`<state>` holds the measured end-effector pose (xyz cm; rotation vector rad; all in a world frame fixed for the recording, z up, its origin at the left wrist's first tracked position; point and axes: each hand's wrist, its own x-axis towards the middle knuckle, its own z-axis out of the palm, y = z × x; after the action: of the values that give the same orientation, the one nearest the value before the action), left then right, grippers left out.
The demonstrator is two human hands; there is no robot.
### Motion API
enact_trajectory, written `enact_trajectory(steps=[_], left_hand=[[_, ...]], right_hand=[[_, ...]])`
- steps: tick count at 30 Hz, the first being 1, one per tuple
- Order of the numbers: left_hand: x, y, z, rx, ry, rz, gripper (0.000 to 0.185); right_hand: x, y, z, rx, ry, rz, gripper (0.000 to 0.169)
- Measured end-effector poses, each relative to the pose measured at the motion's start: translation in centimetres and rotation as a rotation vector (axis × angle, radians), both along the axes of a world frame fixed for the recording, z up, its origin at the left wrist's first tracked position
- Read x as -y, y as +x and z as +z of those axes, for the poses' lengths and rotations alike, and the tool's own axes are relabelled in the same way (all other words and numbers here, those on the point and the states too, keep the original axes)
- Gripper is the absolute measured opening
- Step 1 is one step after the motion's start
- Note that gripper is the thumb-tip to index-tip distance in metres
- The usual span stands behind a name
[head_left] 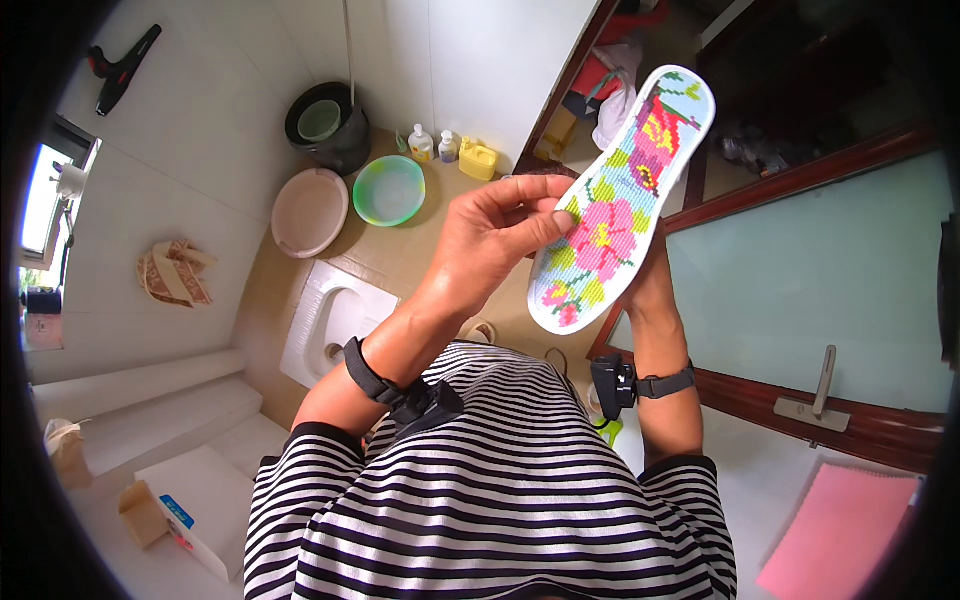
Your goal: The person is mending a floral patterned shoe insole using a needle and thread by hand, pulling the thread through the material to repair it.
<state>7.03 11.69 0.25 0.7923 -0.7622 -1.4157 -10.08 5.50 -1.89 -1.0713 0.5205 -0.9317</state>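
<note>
An embroidered shoe insole (604, 236) with a white rim, pink flowers and green leaves on light blue is held up before me, its wide end at the upper right. My left hand (506, 236) pinches its left edge, thumb on the stitched face and fingers behind. Behind the insole is my right hand (651, 289); its fingers are mostly hidden, and it appears to support the insole from the back. Both forearms carry black strapped devices.
A squat toilet (337, 319) lies at the left on the tan floor. Beyond it stand a pink basin (310, 213), a green basin (389, 190), a black bucket (330, 127) and several bottles. A glass door with a handle (823, 382) is at the right; a cardboard box (196, 499) is lower left.
</note>
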Motion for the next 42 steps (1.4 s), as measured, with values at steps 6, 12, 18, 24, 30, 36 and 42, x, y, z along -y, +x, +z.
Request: enact_trajectory(steps=[6, 12, 18, 24, 30, 36, 42], left_hand=[[-0.1, 0.4, -0.4, 0.035, 0.001, 0.009, 0.033], [-0.4, 0.6, -0.6, 0.055, 0.024, 0.031, 0.034], [-0.2, 1.3, -1.4, 0.122, 0.068, 0.007, 0.024], [0.3, 2.2, -1.9, 0.135, 0.062, -0.038, 0.019], [0.3, 1.9, -2.9, 0.061, 0.117, -0.011, 0.019], [-0.6, 4.3, -2.6, 0.053, 0.15, 0.215, 0.017], [-1.5, 5.8, -2.4, 0.127, 0.101, 0.352, 0.022]], right_hand=[[-0.9, 1.5, 0.6, -0.103, 0.016, -0.066, 0.041], [-0.6, 1.6, -0.2, -0.188, -0.029, -0.051, 0.041], [-0.6, 2.4, -0.2, -0.078, -0.024, -0.103, 0.023], [-0.1, 3.2, 1.4, -0.26, -0.056, -0.141, 0.026], [0.9, 3.1, -0.4, -0.155, -0.158, -0.021, 0.03], [2.4, 4.9, 1.2, -0.316, -0.353, -0.229, 0.029], [0.0, 8.3, 6.3, -0.624, -1.407, -0.306, 0.011]])
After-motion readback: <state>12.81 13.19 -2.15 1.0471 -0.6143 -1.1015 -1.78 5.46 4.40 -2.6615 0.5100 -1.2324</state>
